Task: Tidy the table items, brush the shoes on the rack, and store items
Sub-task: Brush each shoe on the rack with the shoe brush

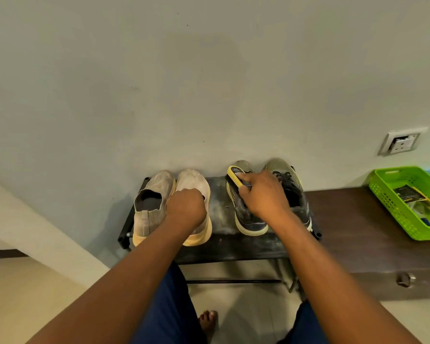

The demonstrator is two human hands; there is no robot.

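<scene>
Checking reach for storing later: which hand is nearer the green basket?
Right. The right hand holds the brush on the dark shoes, closer to the green basket; the left hand grips a beige shoe, farther away.

On the rack (221, 219), against the wall (159, 83), stand 2 pairs of shoes: 1 slip-on pair (159, 192) left, 1 laced pair (291, 189) right. A brush (236, 176) lies on the laced pair's left shoe. Right of the rack, a basket (387, 194) sits on a table (358, 224).
</scene>
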